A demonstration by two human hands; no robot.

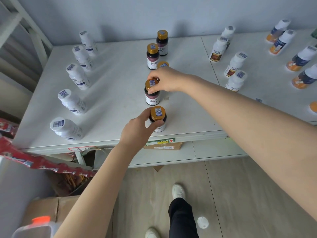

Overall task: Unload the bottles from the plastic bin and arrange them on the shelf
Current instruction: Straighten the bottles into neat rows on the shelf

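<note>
Gold-capped bottles (152, 56), rowed on shelf (116, 83).
Nearest bottle (158, 113), upright at front edge, gripped round cap by left hand (137, 129); next bottle (152, 98), just behind, pinched at cap by right hand (164, 79).

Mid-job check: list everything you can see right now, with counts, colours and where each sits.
shelf: one, white, across the middle.
white bottles: five, white with blue labels, left column.
gold-capped bottles: five, dark, centre column; one mostly hidden.
brown-label bottles: four, white, right of centre.
orange-label bottles: at least four, white, blue and orange, far right.
cardboard boxes: two, brown, under shelf and bottom left.
red packets: several, red, left edge.
shoes: two, white, on the floor.
left hand: one, holds the nearest gold-capped bottle.
right hand: one, pinches the cap of the next one.
</note>
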